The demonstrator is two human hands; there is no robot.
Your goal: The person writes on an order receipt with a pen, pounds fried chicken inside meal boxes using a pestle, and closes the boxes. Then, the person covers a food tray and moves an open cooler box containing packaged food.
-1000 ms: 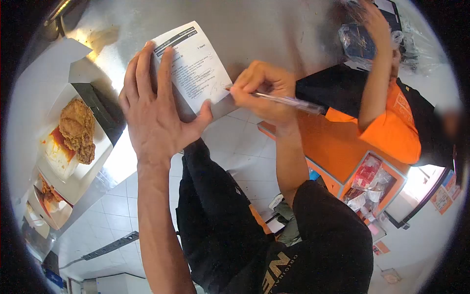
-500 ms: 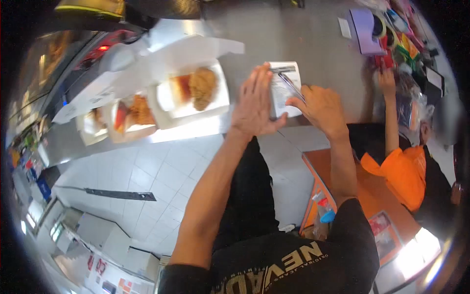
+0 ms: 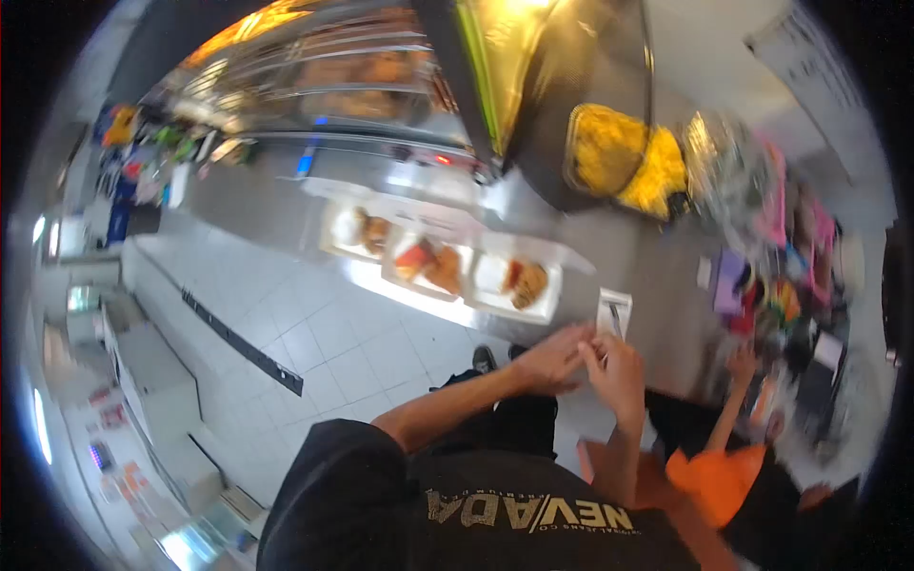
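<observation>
A small white notepad [image 3: 615, 306] with dark marks near its top lies at the counter's front edge. My right hand [image 3: 617, 369] is just below it, fingers pinched round a pen [image 3: 600, 346] that barely shows. Beside it on the left, my left hand [image 3: 554, 362] has its fingers stretched out flat and slightly blurred, their tips close to the right hand. Left of the notepad stand three open white food boxes, the nearest box [image 3: 552, 309] holding a piece of fried chicken [image 3: 529, 285] and rice [image 3: 492, 274].
A glass display case [image 3: 367, 71] with a heated interior stands behind the boxes. Yellow food [image 3: 609, 147] sits at the back. A purple holder [image 3: 729, 282] and cluttered packets are on the right, where another person's hand [image 3: 742, 364] and orange sleeve [image 3: 719, 481] show.
My head view has tilted up and back, so more of the counter and display case shows. My hands have drawn toward the counter's edge and closer together, off most of the notepad.
</observation>
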